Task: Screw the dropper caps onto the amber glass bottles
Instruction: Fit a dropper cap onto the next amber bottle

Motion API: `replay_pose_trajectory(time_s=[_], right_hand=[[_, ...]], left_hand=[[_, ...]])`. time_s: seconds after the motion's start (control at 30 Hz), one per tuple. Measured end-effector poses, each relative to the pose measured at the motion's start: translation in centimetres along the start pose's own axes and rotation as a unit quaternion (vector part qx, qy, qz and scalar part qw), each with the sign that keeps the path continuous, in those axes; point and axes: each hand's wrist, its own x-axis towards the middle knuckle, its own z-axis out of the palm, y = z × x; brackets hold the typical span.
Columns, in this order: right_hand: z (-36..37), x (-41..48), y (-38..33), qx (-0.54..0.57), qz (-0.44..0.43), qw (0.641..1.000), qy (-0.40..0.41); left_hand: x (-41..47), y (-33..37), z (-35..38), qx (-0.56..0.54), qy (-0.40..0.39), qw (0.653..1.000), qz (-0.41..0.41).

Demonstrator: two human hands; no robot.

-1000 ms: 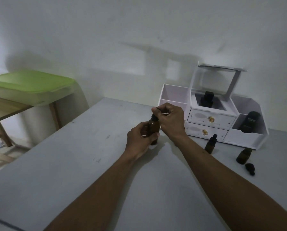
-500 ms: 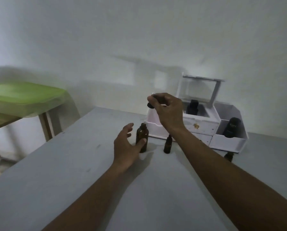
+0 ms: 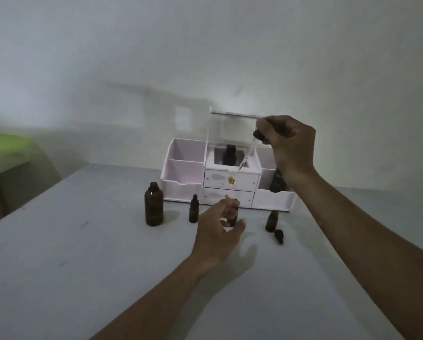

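My right hand [image 3: 291, 143] is raised in front of the organizer and pinches a black dropper cap [image 3: 259, 134]; its glass pipette [image 3: 247, 155] hangs down to the left. Lower down, my left hand [image 3: 217, 229] curls its fingers and thumb round a small amber bottle [image 3: 233, 217] standing on the table; the hand hides most of it. A large amber bottle [image 3: 154, 207] stands uncapped at the left. Beside it is a small capped bottle [image 3: 193, 212]. Another small bottle [image 3: 271, 220] stands at the right with a loose black cap [image 3: 279, 236] lying by it.
A white drawer organizer [image 3: 185, 168] with a raised clear lid stands at the back of the grey table [image 3: 82, 266], against the wall. Dark bottles [image 3: 230, 154] sit in its compartments. A green-lidded container [image 3: 4, 146] is at the far left.
My right hand lifted the dropper cap off the large bottle and carried it up and to the right. My left hand let go of the large bottle and moved right onto a small one.
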Motion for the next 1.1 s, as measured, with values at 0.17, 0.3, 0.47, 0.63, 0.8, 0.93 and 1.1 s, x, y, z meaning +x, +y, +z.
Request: replay_pose_trajectory(time_s=[0.17,0.3,0.47,0.63,0.8,0.93,1.1], right_hand=[[-5.1,-0.5,3.3,-0.046,0.048,0.997,0.032],[-7.5,-0.9,6.2,-0.08,0.072,0.993,0.048],[-8.4,-1.3,8.4,-0.098,0.092,0.99,0.039],[-8.0,-1.9,9.6,-0.125,0.084,0.988,0.028],[-7.6,-2.7,10.2,-0.132,0.074,0.988,0.029],[-7.5,-3.1,10.4,-0.122,0.073,0.989,0.03],[-7.4,-3.2,10.7,-0.148,0.07,0.986,0.033]], left_hand=[[1.6,0.0,5.8,-0.033,-0.063,0.995,-0.068],[3.2,-0.4,9.0,-0.048,-0.058,0.992,-0.099],[4.2,-0.7,11.0,-0.001,-0.054,0.993,-0.101],[4.2,-0.7,11.2,0.06,-0.07,0.993,-0.073],[4.1,-1.1,11.0,0.069,-0.062,0.995,-0.045],[4.2,-1.2,11.0,0.092,-0.061,0.993,-0.041],[4.3,-1.4,11.1,0.103,-0.063,0.992,-0.039]])
